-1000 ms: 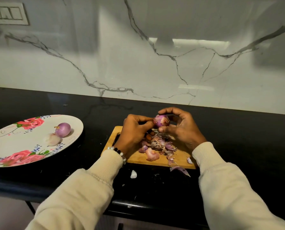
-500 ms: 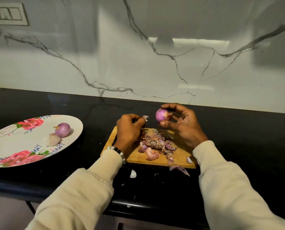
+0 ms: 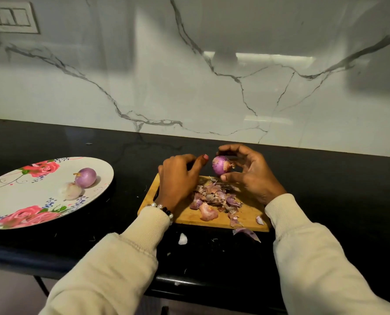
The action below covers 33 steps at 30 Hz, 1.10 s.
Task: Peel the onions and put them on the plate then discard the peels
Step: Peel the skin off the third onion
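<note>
My right hand (image 3: 250, 176) holds a small purple onion (image 3: 220, 165) between thumb and fingertips above the far edge of the wooden cutting board (image 3: 189, 215). A bit of skin still hangs on the onion's right side. My left hand (image 3: 178, 178) hovers just left of it with fingers curled and thumb pointing toward the onion, not touching it; I see nothing in it. A heap of purple peels (image 3: 216, 197) lies on the board. On the floral plate (image 3: 12, 196) at the left sit a peeled purple onion (image 3: 86, 177) and a paler piece (image 3: 71, 190).
Loose peel scraps lie on the black counter in front of the board, a white one (image 3: 182, 239) and a purple one (image 3: 246, 233). The counter's front edge runs just below my sleeves. A marble wall stands behind, with a switch panel (image 3: 10, 18) at top left.
The hands, joined on the onion a second ago, have parted. The left hand pulled off a bit of skin and no longer shows it; the right hand raised the onion slightly.
</note>
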{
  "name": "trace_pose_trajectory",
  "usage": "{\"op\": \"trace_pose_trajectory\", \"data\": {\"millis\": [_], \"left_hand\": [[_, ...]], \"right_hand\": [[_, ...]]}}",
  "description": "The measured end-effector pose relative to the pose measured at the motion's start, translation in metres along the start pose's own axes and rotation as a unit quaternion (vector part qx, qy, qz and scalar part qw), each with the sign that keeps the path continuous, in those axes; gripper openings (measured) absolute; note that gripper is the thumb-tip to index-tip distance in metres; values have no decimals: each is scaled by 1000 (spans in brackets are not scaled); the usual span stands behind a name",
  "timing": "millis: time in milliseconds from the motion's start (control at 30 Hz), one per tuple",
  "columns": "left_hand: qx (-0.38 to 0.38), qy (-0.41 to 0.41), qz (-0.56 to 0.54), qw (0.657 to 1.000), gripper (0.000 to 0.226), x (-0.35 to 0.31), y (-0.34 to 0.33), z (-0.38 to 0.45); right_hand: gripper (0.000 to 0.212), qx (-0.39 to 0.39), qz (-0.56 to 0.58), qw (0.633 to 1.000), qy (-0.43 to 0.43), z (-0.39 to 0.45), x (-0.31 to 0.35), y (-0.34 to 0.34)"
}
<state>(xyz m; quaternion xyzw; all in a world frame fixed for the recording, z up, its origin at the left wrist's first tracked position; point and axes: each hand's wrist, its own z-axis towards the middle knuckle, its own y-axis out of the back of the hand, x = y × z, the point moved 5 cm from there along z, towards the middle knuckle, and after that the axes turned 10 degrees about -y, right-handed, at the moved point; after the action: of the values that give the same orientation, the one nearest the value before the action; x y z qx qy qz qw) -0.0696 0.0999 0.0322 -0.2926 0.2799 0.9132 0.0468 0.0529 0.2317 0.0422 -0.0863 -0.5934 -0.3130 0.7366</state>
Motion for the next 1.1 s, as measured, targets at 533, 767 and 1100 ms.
{"op": "trace_pose_trajectory", "data": {"millis": [533,767,1100], "left_hand": [[41,-16,-2,999,10,-5,-3,1],[-12,42,-19,999,4,-3,3,-1],[40,101,78,991,19,9,0,0]], "right_hand": [[65,22,-68,997,-26,1,-5,-7],[66,22,-20,999,-16,1,-2,-8],[67,6,-11,1000,-4,1,0,-1]]}}
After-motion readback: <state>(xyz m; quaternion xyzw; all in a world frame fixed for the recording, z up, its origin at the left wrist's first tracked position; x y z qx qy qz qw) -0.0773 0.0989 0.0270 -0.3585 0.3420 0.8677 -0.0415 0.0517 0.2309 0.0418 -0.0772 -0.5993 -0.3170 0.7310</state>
